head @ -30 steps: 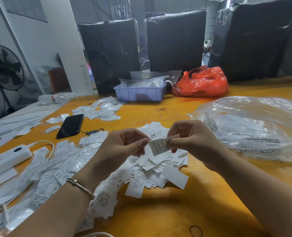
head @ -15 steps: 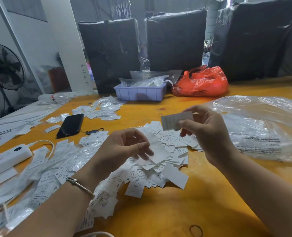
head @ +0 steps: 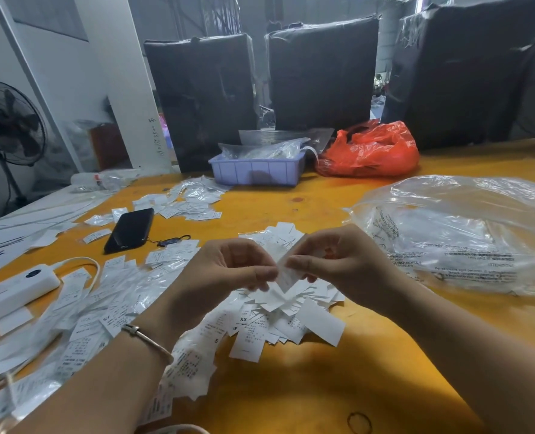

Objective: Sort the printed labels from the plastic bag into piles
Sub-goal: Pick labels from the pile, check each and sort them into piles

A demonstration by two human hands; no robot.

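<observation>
A heap of small white printed labels lies on the yellow table in front of me. Just above it my left hand and my right hand meet, both pinching the same white label between thumb and fingers. More labels in small clear sleeves spread to the left of the heap. A large clear plastic bag with printed text lies to the right of my right hand.
A black phone and a white power strip lie at the left. Another small label pile sits beyond the phone. A lilac tray and a red bag stand at the back. A rubber band lies near the front edge.
My right hand, which had lifted a label up and to the right half a second ago, has come back down to my left hand. Both hands now pinch one label over the heap.
</observation>
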